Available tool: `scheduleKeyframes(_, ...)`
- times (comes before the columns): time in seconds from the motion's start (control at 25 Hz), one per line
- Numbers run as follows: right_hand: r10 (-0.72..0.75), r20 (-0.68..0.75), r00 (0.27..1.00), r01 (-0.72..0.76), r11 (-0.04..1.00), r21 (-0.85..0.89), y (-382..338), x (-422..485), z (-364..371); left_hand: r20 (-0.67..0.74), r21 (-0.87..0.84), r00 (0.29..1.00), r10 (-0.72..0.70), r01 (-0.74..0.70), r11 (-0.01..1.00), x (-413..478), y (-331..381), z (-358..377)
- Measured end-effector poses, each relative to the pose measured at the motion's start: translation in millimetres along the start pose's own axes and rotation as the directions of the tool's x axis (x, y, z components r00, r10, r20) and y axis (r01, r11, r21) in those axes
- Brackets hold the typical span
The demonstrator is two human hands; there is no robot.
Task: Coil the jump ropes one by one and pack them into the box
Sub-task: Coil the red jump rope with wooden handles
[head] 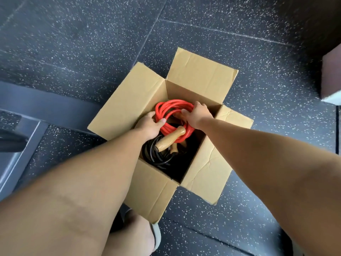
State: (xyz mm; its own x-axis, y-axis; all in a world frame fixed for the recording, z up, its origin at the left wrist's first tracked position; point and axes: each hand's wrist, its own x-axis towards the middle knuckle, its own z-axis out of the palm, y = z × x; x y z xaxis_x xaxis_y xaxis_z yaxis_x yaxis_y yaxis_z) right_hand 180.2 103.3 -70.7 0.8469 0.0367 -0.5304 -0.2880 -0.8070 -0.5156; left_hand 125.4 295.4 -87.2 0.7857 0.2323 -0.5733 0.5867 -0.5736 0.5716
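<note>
The red jump rope [167, 108] is a glossy, thick cord wound into a round coil of several loops, with a pale wooden handle [169, 138] lying across its near side. It sits in the open mouth of the box [203, 163], toward the far wall, held by both hands. The left hand [148, 125] pinches the coil's left edge, thumb pressed on top of the loops and fingers tucked out of sight below. The right hand [198, 114] grips the coil's right side, fingers curled round the loops.

Under it, against the near left wall, lies one black jump rope [153, 154], also coiled and glossy. A second wooden handle [173, 150] shows partly beneath the first; which rope it belongs to cannot be told.

Counted: two ropes, one red and one black; two handles in plain sight; one brown cardboard box with all four flaps folded outward. The box stands on a dark speckled floor [92, 43]. A grey metal frame [27, 141] lies by the floor's left edge, and one foot [140, 235] in a pale sandal [156, 235] is near the box's near corner
</note>
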Motion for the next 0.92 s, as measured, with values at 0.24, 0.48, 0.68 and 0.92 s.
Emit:
scheduleKeyframes(0.24, -0.105, -0.014, 0.994, 0.105, 0.994, -0.032, 2, -63, -15, -0.019, -0.054, 0.999, 0.045, -0.046, 0.997, -64, 11, -20)
scheduleKeyframes(0.48, -0.171, -0.02, 0.985, 0.169, 0.984, -0.052, 10, -153, -20, -0.037, 0.001, 0.995, 0.092, -0.092, 0.996, -161, 1, -33)
scheduleKeyframes(0.68, -0.213, -0.018, 0.977, 0.211, 0.975, -0.072, 24, -222, -11, -0.062, -0.024, 0.99, 0.126, -0.127, 0.992, -227, -15, -32)
scheduleKeyframes(0.92, -0.189, -0.006, 0.982, 0.189, 0.981, -0.05, 42, -262, 1, -0.057, -0.031, 0.991, 0.123, -0.125, 0.992, -263, -39, -29)
